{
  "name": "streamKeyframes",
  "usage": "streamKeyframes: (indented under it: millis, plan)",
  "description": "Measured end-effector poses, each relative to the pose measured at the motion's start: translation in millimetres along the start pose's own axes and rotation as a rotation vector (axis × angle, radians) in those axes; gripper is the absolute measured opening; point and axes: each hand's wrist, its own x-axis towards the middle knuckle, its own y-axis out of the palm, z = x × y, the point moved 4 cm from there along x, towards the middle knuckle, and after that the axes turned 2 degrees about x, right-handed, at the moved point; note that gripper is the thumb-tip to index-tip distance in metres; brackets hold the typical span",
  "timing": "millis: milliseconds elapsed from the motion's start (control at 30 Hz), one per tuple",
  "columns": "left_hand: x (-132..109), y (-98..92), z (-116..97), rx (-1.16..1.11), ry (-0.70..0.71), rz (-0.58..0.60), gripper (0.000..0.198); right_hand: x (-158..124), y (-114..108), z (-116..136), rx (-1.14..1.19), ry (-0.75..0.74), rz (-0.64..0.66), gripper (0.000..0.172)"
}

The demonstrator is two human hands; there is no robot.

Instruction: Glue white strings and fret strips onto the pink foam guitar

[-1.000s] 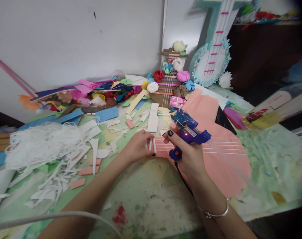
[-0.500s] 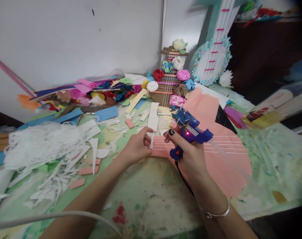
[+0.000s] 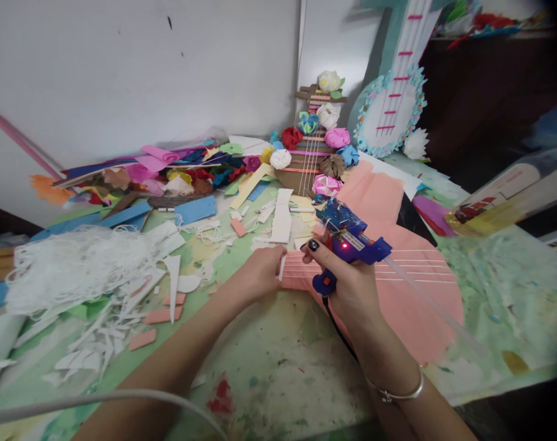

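A flat pink guitar shape (image 3: pixel 411 312) with white strings lies on the table. At the end of its neck is my left hand (image 3: pixel 262 269), its fingers closed round the neck end beside a small white strip (image 3: pixel 282 267) that lies across the strings. Whether the fingers pinch the strip or only the neck is partly hidden. My right hand (image 3: pixel 352 288) is wrapped round the handle of a blue glue gun (image 3: pixel 345 229) with a lit red light, held over the guitar's neck. The gun's nozzle points toward the upper left, and a clear glue stick sticks out behind.
White string (image 3: pixel 67 266) and paper scraps (image 3: pixel 95 349) cover the left. Coloured papers (image 3: pixel 168 168) lie by the wall. A flowered brown guitar (image 3: pixel 301 162) and a teal one (image 3: pixel 388 116) stand behind. At right is a clear package (image 3: pixel 499 196); a white cable (image 3: pixel 122 397) crosses in front.
My left hand has lowered and closed in at the neck end, and the white strip, upright before, now lies across the strings. My right hand with the glue gun has barely moved.
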Motion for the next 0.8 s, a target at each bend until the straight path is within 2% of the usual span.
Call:
streamKeyframes:
  millis: [133,233,300,367,433,600,733,800]
  plan:
    - [2,-2.8,-5,-0.014,0.054,0.036,0.03,0,0,0,0.022,-0.003,-0.006,0.011]
    - [0,-5.6,-2,-0.049,0.006,0.022,0.033,0,0,0,0.015,0.006,-0.001,0.01]
    - [-3,-6.7,3,-0.098,-0.044,0.003,0.043,0,-1,0,-0.007,0.005,0.001,0.009]
    - [-7,-7.3,10,-0.144,-0.085,-0.039,0.05,0,-1,1,-0.028,-0.001,0.005,0.009]
    - [-10,-7.5,16,-0.132,-0.105,-0.112,0.049,0,-1,1,-0.038,-0.003,0.005,0.009]
    - [-14,-3.5,20,0.004,-0.047,-0.284,0.043,1,-1,1,-0.026,-0.007,-0.001,0.009]
    - [-15,1.0,16,-0.001,-0.018,-0.317,0.046,1,-1,0,-0.003,-0.005,-0.002,0.01]
    - [-15,3.0,17,-0.029,-0.029,-0.307,0.041,2,-2,-1,0.003,-0.007,0.003,0.01]
